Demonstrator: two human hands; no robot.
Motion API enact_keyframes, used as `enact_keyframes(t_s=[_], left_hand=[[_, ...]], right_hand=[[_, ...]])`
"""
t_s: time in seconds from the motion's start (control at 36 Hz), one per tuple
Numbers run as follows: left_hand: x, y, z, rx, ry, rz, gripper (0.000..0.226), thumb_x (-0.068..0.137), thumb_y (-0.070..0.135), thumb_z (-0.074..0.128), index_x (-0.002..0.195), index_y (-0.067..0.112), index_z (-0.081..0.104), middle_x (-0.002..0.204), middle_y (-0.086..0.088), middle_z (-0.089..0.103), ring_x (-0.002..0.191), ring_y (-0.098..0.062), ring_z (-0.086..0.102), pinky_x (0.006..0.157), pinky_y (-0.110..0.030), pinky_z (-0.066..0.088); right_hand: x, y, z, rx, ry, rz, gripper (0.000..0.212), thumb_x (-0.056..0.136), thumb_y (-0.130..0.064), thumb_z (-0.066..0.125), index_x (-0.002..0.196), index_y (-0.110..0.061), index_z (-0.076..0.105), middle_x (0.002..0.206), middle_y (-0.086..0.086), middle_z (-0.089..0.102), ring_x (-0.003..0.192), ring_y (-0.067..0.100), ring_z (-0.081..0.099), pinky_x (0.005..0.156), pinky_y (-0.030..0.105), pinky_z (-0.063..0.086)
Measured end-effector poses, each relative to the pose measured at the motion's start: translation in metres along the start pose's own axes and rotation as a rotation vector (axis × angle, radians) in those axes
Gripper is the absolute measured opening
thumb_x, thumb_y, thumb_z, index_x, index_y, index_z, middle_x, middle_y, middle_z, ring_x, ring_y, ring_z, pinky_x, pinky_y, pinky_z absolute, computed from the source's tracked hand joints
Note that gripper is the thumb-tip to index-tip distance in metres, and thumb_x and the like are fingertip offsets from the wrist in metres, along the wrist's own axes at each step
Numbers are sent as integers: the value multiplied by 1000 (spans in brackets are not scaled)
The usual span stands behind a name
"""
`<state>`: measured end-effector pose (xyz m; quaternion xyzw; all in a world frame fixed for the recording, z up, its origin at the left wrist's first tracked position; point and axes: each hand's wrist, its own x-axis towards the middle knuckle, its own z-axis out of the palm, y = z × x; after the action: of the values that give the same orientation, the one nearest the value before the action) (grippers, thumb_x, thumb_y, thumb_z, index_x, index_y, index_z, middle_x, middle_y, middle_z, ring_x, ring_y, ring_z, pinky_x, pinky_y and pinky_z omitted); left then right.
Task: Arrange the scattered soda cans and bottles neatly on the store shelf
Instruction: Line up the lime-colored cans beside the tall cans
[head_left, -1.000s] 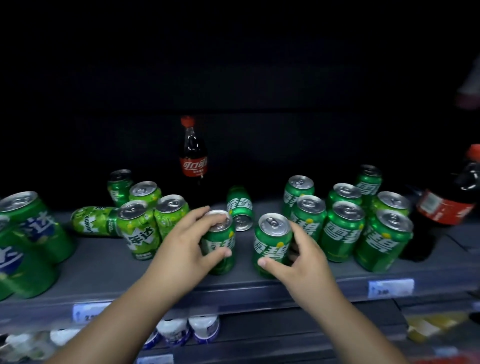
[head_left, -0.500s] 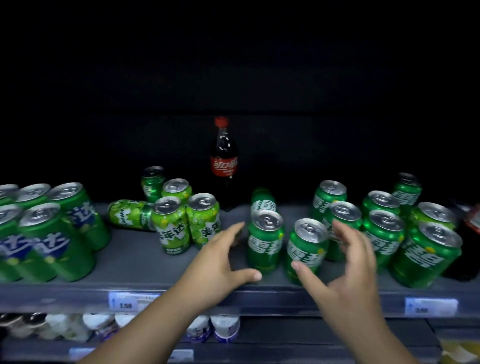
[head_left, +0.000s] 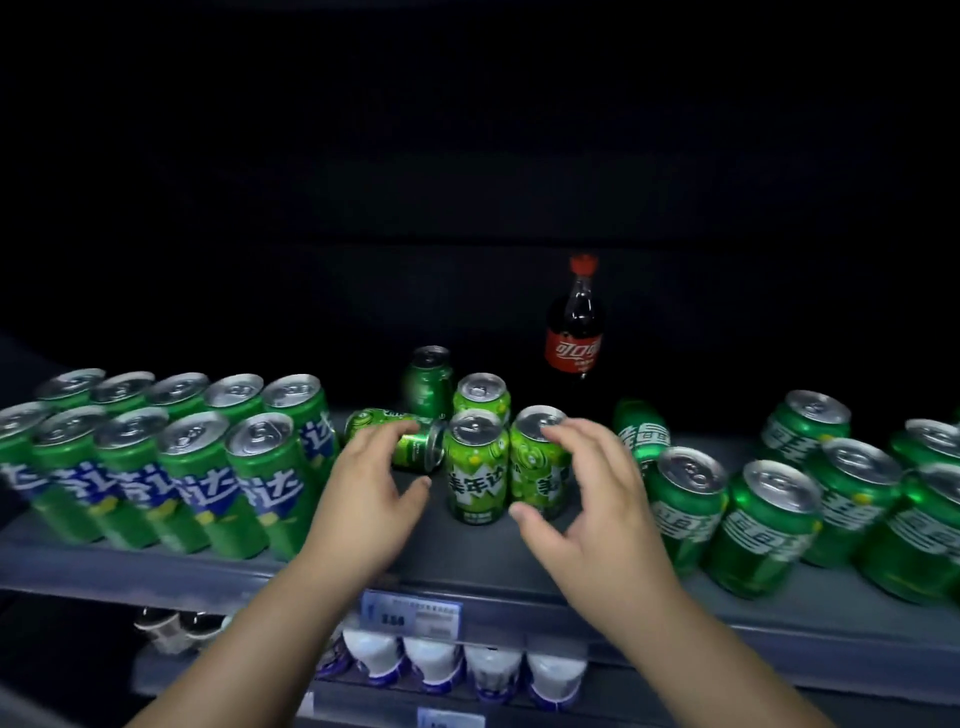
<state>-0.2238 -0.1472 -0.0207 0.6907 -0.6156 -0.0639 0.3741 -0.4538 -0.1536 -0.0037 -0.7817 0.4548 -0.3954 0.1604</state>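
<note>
Two upright light-green cans (head_left: 477, 467) stand side by side at the middle of the grey shelf (head_left: 467, 561), with two more upright cans (head_left: 480, 397) behind them. A green can (head_left: 395, 431) lies on its side to their left. My left hand (head_left: 369, 499) hovers open in front of the lying can, holding nothing. My right hand (head_left: 582, 499) is open and spread at the right front can (head_left: 537, 457), fingertips near its rim. Another green can (head_left: 641, 428) lies tipped further right. A cola bottle (head_left: 575, 327) stands at the back.
Two tidy rows of tall green cans (head_left: 171, 467) fill the shelf's left. A looser group of green cans (head_left: 779, 504) stands at the right. A price tag (head_left: 410, 613) is on the shelf edge, and white-capped bottles (head_left: 457, 670) sit on the shelf below.
My view has swung left. Both hands left the two dark-green cans, which now stand in the right group, and moved left to the light-green cans.
</note>
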Motion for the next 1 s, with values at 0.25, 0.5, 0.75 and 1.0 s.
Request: enact_keyframes(t_s=[0.25,0.5,0.75,1.0], left_hand=[[41,-11,11,284,-122,44,79,78,15,65,148,27,31,157,-4,29,146,-30,19,117,-51,24],[57,-22,29,590,-224,77,76,81,23,58,149,33,26,148,1,37,137,-31,28,110,-50,23],[43,-19,22,565,-212,175,84,72,43,74,146,43,33,141,13,42,129,-23,33,97,-44,28],[31,-9,20,552,-235,222,86,68,49,78,142,46,36,142,16,43,127,-22,37,90,-41,36]], right_hand=[[18,3,35,-30,-9,148,76,82,-34,77,145,-36,34,155,-12,19,148,13,14,108,24,19],[28,15,41,15,11,265,80,88,-18,72,152,-28,27,154,-6,30,139,10,34,109,23,30],[21,21,34,-26,41,245,64,91,-21,68,146,-28,36,145,-14,36,128,2,37,98,15,28],[13,32,23,-47,33,258,62,93,-19,66,147,-28,36,148,-14,33,132,2,35,90,-6,20]])
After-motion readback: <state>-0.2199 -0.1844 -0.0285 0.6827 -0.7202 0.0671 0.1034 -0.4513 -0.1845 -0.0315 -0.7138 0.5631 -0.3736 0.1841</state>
